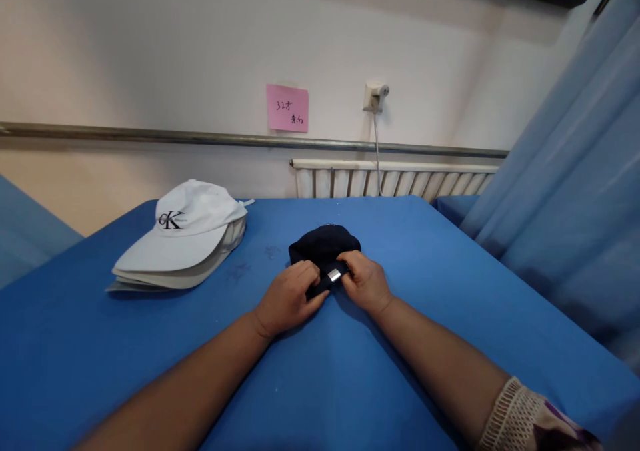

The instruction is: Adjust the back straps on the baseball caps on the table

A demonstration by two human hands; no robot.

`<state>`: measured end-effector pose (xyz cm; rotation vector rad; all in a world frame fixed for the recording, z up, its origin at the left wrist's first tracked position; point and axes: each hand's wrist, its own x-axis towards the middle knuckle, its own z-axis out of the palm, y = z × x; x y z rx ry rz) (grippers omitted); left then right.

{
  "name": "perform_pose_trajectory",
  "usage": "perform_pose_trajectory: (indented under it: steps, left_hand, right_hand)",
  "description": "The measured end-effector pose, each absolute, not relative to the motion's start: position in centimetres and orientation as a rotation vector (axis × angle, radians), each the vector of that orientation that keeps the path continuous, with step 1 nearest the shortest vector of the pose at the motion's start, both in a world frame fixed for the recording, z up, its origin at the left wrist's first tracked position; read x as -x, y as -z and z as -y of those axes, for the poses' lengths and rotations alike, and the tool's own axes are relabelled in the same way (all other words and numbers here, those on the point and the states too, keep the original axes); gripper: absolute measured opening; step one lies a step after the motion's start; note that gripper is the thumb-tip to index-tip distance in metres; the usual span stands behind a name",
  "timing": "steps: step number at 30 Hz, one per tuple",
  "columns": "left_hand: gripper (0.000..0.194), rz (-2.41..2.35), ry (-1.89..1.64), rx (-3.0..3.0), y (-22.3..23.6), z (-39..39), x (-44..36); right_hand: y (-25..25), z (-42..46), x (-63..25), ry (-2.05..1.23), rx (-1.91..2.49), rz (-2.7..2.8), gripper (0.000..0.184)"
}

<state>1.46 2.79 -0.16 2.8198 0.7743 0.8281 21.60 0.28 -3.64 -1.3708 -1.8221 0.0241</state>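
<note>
A dark navy cap rests on the blue covered table, its back strap with a shiny metal buckle turned toward me. My left hand grips the strap on the left of the buckle, thumb below and fingers curled over. On the other side, my right hand pinches the strap close to the buckle. The cap's brim is not visible from here. Over to the left sits a stack of light caps, with a white cap bearing black "CK" letters on top.
The blue table reaches almost to the wall. A pink note, a metal rail, a socket with a plug and a white radiator are behind it. A blue curtain hangs along the right side.
</note>
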Motion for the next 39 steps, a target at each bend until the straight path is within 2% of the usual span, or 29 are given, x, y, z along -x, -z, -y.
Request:
perform_pose_trajectory:
  steps: [5, 14, 16, 21, 24, 28, 30, 34, 39]
  left_hand:
    - [0.017, -0.716, -0.709, -2.779, 0.0, -2.7, -1.7]
    - [0.019, -0.953, -0.702, -2.824, 0.4, -3.2, -1.6]
    - [0.021, -1.006, -0.805, -2.822, 0.5, -3.4, -1.5]
    - [0.025, -1.060, -1.323, -2.538, 0.6, -3.9, -1.1]
    - [0.026, -1.048, -1.426, -2.443, 0.6, -4.1, -1.0]
    - [0.027, -1.032, -1.394, -2.463, 0.7, -4.2, -1.0]
    - [0.027, -1.042, -1.358, -2.493, 0.7, -4.1, -0.9]
    - [0.026, -1.044, -1.248, -2.595, 0.6, -4.0, -0.9]
    - [0.025, -0.959, -1.169, -2.670, 0.3, -3.8, -0.9]
  right_hand:
    - [3.9, -0.4, -21.7, -0.047, 1.364, 1.844, 0.029]
    - [3.8, 0.0, -21.6, -0.068, 1.355, 1.715, 0.018]
    - [3.9, -0.1, -21.7, -0.061, 1.362, 1.706, 0.018]
    - [3.7, 0.1, -21.5, -0.015, 1.372, 1.812, 0.019]
    - [3.3, 0.4, -21.4, -0.019, 1.387, 1.912, 0.020]
    - [2.8, 0.7, -21.4, -0.137, 1.274, 2.056, 0.039]
    - [2.7, 0.7, -21.5, -0.172, 1.207, 2.096, 0.043]
    - [2.6, 0.9, -21.5, -0.195, 1.148, 2.088, 0.031]
    - [2.4, 1.1, -21.1, -0.165, 1.103, 2.049, 0.024]
